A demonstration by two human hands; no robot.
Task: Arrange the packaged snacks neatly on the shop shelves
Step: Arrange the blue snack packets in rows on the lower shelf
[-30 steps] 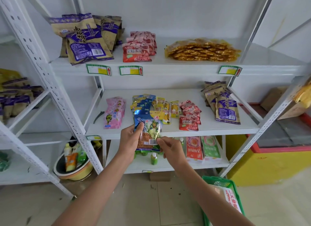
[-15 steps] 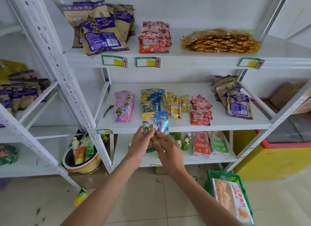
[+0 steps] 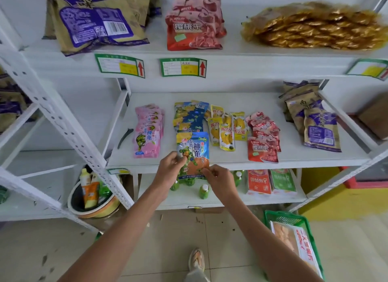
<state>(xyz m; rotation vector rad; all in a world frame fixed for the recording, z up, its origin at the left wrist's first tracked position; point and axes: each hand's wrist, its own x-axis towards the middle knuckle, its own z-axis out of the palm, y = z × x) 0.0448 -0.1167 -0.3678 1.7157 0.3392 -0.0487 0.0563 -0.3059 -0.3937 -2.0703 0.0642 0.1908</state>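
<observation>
A blue turtle snack packet point(image 3: 194, 150) lies at the front edge of the middle shelf point(image 3: 231, 163), its lower end hanging over the edge. My left hand point(image 3: 170, 169) pinches its left side and my right hand point(image 3: 218, 179) pinches its bottom right corner. Behind it a row of the same blue packets point(image 3: 190, 117) runs toward the back. Pink turtle packets point(image 3: 148, 132) lie to the left, yellow mango packets point(image 3: 225, 128) and red cherry packets point(image 3: 263, 137) to the right, and brown-purple bags point(image 3: 312, 120) at the far right.
The top shelf holds brown-purple bags point(image 3: 94, 19), red packets point(image 3: 194, 21) and gold-wrapped snacks point(image 3: 315, 27). The bottom shelf holds green bottles point(image 3: 203, 191) and flat boxes point(image 3: 270, 180). A green basket point(image 3: 294, 239) with a packet stands on the floor at right, a bowl of items point(image 3: 92, 199) at left.
The blue packet has gone from in front of the shelf up onto the middle shelf's front edge, turned face up. Both hands followed it and the view moved closer.
</observation>
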